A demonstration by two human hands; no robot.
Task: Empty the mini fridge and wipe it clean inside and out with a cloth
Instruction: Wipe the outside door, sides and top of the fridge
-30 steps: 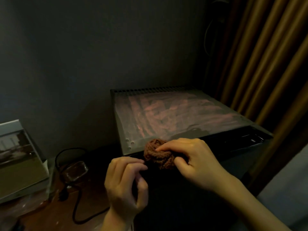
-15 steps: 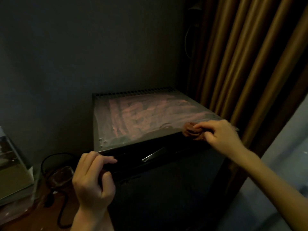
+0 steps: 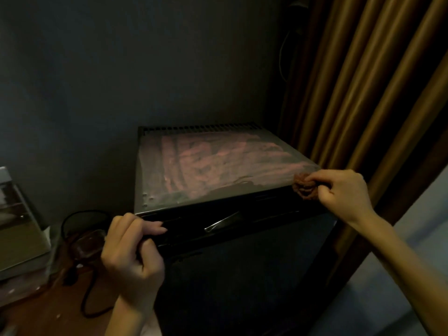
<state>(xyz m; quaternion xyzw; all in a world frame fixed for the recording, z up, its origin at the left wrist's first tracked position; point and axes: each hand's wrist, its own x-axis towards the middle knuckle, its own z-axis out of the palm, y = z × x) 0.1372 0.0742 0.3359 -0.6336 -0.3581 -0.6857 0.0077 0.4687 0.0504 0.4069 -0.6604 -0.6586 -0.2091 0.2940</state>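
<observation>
At the front right corner of the mini fridge (image 3: 218,166), my right hand (image 3: 339,192) pinches the cloth (image 3: 304,186), swept there from mid-edge, my left hand (image 3: 131,248) now gripping its left lip; front strip seems wiped.

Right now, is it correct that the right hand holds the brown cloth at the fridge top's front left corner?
Not quite: the head view shows the right hand holding the brown cloth at the front right corner of the fridge top, not the left.

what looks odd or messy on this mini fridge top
The mini fridge top carries a dull film with reddish smeared streaks across its middle, so it looks unevenly wiped. The right hand holds the cloth at the front right corner.
</observation>
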